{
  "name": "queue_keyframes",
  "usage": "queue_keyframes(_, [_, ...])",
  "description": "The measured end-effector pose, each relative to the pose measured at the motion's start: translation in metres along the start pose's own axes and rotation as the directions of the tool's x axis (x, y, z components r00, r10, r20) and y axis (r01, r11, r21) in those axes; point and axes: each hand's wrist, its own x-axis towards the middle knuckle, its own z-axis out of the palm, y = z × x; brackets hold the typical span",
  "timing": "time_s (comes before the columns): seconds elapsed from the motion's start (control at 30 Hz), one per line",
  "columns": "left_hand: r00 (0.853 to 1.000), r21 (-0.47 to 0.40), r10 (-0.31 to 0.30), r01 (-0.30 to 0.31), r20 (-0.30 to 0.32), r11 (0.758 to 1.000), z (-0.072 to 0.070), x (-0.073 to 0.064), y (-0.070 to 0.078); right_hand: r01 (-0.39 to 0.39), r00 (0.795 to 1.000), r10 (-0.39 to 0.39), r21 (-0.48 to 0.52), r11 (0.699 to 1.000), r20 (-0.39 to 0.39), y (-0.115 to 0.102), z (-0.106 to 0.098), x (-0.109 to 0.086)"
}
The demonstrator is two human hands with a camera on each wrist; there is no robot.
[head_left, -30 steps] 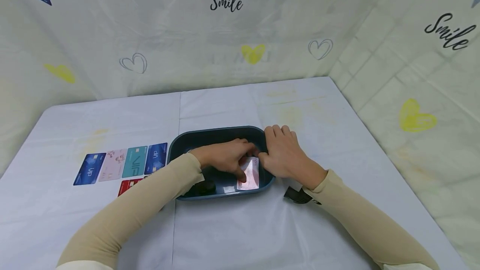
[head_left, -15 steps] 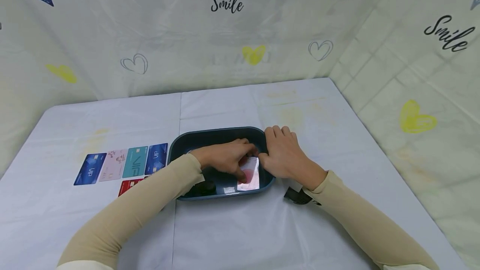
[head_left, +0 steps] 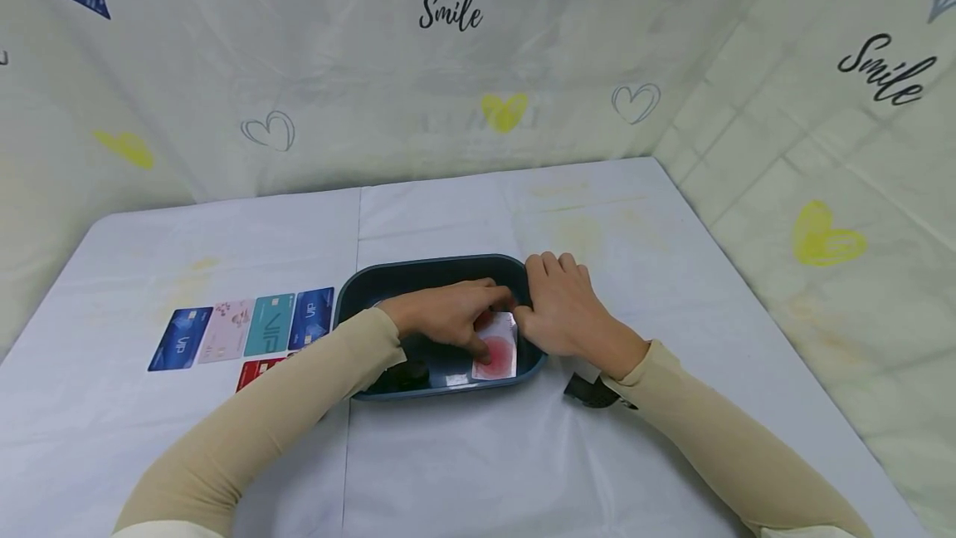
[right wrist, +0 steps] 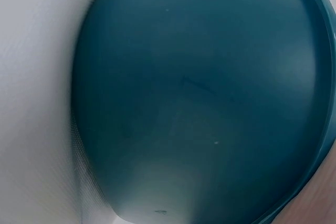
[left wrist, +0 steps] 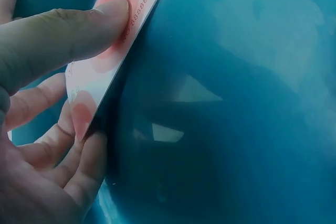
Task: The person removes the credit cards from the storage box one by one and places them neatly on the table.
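In the head view my left hand (head_left: 442, 314) reaches into a dark teal tray (head_left: 429, 264). It pinches a pale pink card (head_left: 504, 355) with red rounded patches near the tray's right end. The left wrist view shows the thumb flat across the printed face of the card (left wrist: 102, 77), which stands tilted, with fingers behind it. My right hand (head_left: 563, 305) grips the right rim of the tray, fingers over the outer edge and thumb toward the inside. Only the tray's teal outer wall (right wrist: 199, 87) and a bit of skin appear in the right wrist view.
Left of the tray lie a blue VIP card (head_left: 179, 339), a pink flowered card (head_left: 226, 329), a teal card (head_left: 269, 324) and another blue card (head_left: 310, 318). A red card (head_left: 257, 371) is partly under the left sleeve. A black strap (head_left: 590, 391) hangs at the right wrist.
The pink card's tilt has shifted slightly: its face looked pale before, and a red round patch now shows by the thumb. Both hands keep their places.
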Motion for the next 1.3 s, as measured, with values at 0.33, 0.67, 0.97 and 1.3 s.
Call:
queue_keyframes(0.33, [0.999,0.018,0.040,-0.040,-0.016,0.999,-0.002,-0.003,0.004,0.009,1.000,-0.009,0.000,1.000,-0.007,0.000,0.000,-0.001])
queue_keyframes(0.67, [0.997,-0.016,0.063,-0.064,-0.048,0.998,-0.006,-0.007,0.000,0.013,1.000,-0.013,0.008,1.000,-0.019,0.001,0.000,-0.001])
queue_keyframes(0.97, [0.998,-0.053,0.008,-0.012,-0.063,0.999,-0.012,-0.013,-0.001,0.006,1.000,-0.006,0.006,1.000,0.002,0.000,-0.001,-0.001])
queue_keyframes(1.3, [0.995,-0.135,0.006,-0.019,-0.095,0.991,-0.019,-0.022,-0.002,0.009,1.000,-0.009,0.012,1.000,-0.010,0.000,-0.001,-0.002])
